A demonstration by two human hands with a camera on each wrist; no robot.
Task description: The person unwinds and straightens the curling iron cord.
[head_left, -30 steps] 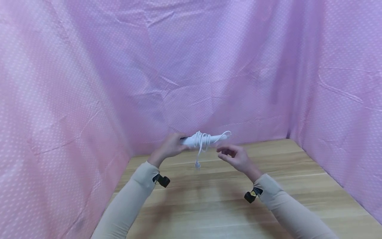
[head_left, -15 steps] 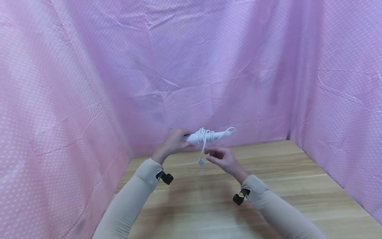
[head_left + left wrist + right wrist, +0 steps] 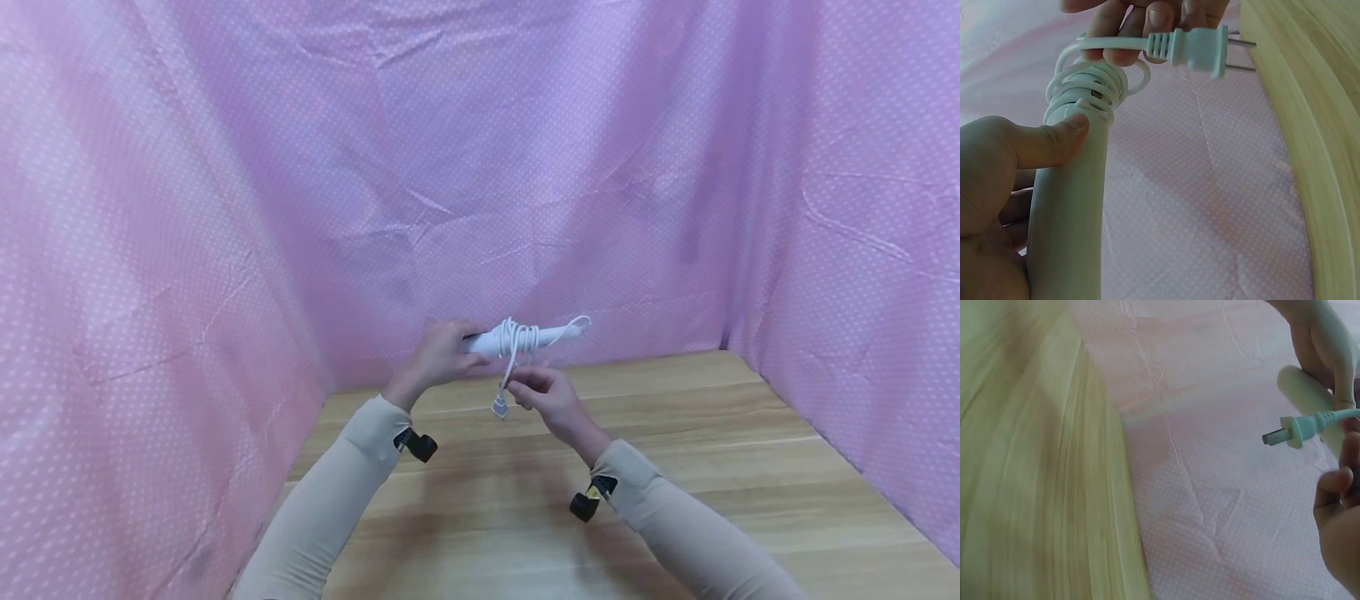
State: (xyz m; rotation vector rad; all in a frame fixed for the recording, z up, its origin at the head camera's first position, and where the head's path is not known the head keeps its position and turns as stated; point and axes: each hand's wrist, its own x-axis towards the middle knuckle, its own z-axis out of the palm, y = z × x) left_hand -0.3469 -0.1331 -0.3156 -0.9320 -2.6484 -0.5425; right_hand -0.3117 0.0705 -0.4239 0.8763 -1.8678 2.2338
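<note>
My left hand point(image 3: 437, 358) grips the tube point(image 3: 1069, 212); my right hand point(image 3: 553, 400) curls at its wrapped cord point(image 3: 1113, 42), pinch unclear: seemingly cord work, next needing firm hold.

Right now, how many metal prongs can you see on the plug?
2. In the left wrist view, an upper prong and a lower prong stick out of the plug, on the end opposite the cord. None appears hidden there.

Soft shadows across tabletop point(image 3: 750, 433), hazy right-wrist view
</note>
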